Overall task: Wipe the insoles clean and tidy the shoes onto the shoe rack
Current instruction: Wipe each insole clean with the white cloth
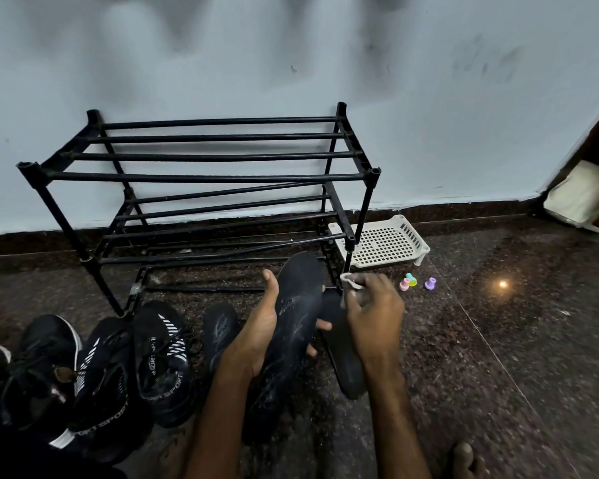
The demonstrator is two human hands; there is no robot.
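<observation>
Head view: our left hand [256, 337] holds a black insole [296, 316] tilted up in front of the shoe rack [201, 176].
Its fingers curl behind the insole and the thumb runs along the left edge. Our right hand [372, 316], just right of the insole's toe, pinches a small pale wipe [351, 281]. A second insole [343, 357] lies on the floor [498, 340] beneath that hand and a third insole [220, 328] lies left of our wrist. Black sport shoes [159, 361] sit in a row further left.

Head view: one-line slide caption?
Left hand holds a black insole; right hand pinches a pale wipe before the shoe rack.
</observation>
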